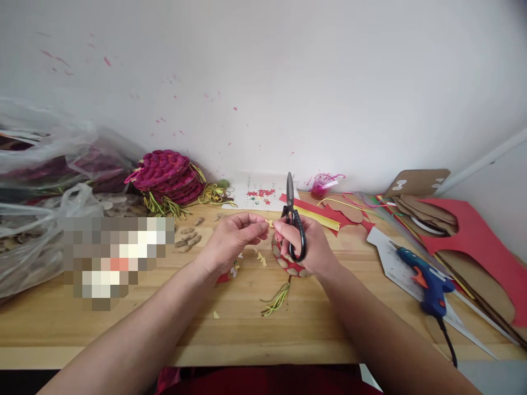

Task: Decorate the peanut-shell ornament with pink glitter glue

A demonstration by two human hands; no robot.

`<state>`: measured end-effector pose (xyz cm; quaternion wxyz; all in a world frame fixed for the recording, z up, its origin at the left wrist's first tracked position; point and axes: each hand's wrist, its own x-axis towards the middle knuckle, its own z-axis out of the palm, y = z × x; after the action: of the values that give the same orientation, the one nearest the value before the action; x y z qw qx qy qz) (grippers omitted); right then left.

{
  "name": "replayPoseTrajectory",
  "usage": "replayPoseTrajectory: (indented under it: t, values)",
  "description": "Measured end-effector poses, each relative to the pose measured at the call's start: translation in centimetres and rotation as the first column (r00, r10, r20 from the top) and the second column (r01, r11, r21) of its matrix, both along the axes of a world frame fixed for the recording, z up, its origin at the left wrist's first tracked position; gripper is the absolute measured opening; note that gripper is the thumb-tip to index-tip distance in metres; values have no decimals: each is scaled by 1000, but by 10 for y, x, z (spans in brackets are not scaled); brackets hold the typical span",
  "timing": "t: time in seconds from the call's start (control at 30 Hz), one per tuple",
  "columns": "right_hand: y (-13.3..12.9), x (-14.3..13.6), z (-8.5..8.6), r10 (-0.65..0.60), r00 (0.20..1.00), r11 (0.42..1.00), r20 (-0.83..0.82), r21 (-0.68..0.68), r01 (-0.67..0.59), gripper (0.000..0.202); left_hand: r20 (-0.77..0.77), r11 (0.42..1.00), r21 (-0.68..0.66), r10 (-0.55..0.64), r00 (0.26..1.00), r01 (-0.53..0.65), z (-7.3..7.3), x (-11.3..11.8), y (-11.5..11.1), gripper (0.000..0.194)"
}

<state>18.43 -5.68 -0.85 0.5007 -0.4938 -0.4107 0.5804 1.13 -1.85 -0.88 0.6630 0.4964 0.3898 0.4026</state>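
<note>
Black-handled scissors (297, 233) hang on my right hand (308, 241), blades pointing up and away. Between the fingertips of my left hand (242, 233) and my right thumb is a small yellow paper piece (269, 223), which both hands pinch. Below my right hand lies a red round piece with brown discs (293, 267), partly hidden by the hand. A yellow-green tassel (278, 300) trails from it toward the front edge. Small yellow paper scraps (261, 258) lie on the table between my hands.
Stacked magenta pieces (168, 178) and plastic bags (74, 219) stand at the left, near some peanuts (188, 238). A white sheet with red stars (261, 195) lies at the back. On the right are a blue glue gun (430, 285), red paper (473, 230) and cardboard (420, 181).
</note>
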Motion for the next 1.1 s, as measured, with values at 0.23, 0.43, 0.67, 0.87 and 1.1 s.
replayPoseTrajectory:
  t: [0.23, 0.43, 0.67, 0.87, 1.1]
  values:
    - [4, 8, -3, 52, 999, 999, 15, 0, -52, 34, -83, 998, 51, -25, 996, 30, 1, 1, -1, 26]
    - [3, 7, -4, 48, 999, 999, 3, 0, -48, 31, -177, 992, 123, -19, 984, 41, 0, -1, -2, 20]
    - [2, 7, -1, 32, 999, 999, 43, -23, -31, 30, -212, 987, 160, -1, 977, 36, 2, -2, -2, 21]
    - [4, 5, 3, -20, 996, 1000, 82, -5, 21, 31, -127, 995, 93, -15, 992, 27, 1, -1, -2, 24]
    - [5, 5, 2, -55, 992, 998, 112, 36, 51, 28, -84, 999, 6, -31, 996, 31, 1, 0, -1, 25]
